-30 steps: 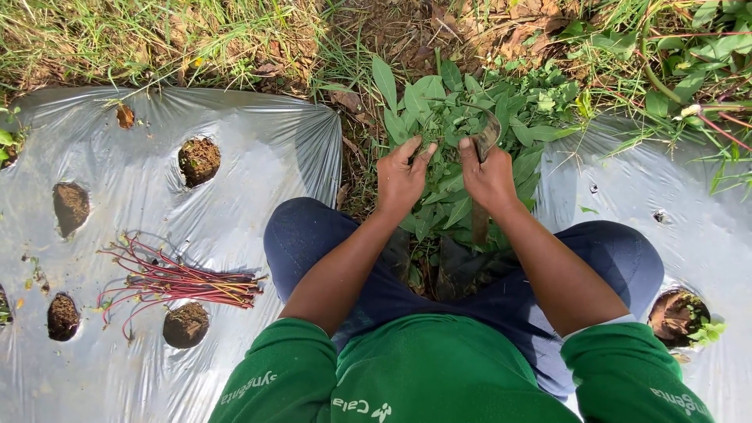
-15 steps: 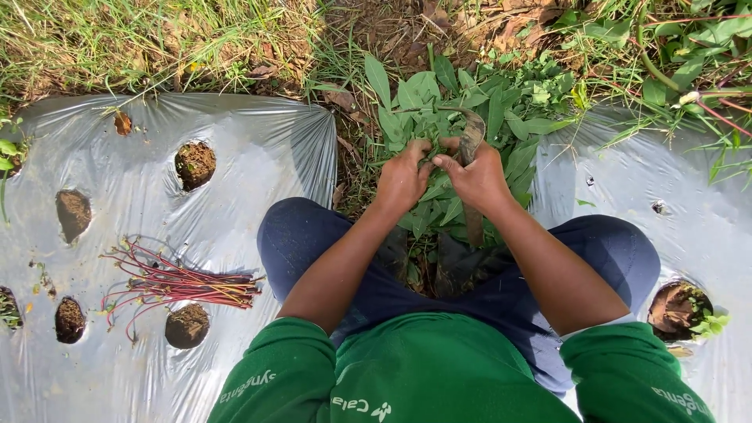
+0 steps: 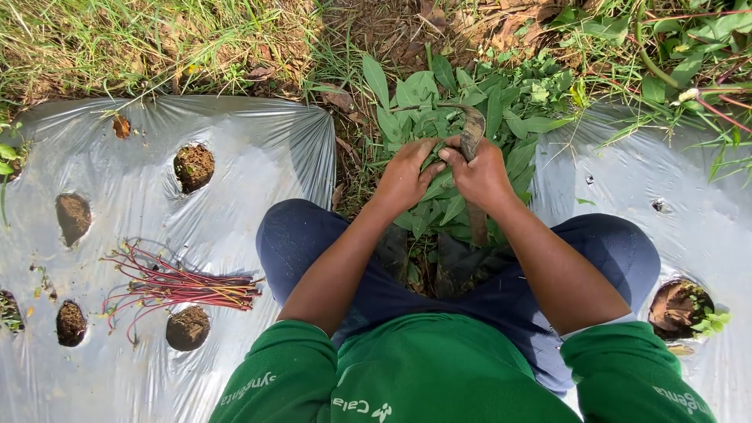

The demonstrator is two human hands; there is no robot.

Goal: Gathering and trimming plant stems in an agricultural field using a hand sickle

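At nine o'clock, a bundle of red stems (image 3: 176, 286) lies on the silver plastic sheet (image 3: 258, 164), among round planting holes (image 3: 193, 167) filled with soil. Toward the centre, the left hand (image 3: 405, 177) is curled shut around a clump of green leafy plants (image 3: 423, 110) at twelve o'clock. Touching it, the right hand (image 3: 482, 174) is closed around a curved sickle (image 3: 471, 131), blade arching over the leaves. At four o'clock, a small seedling (image 3: 709, 321) sits in another hole.
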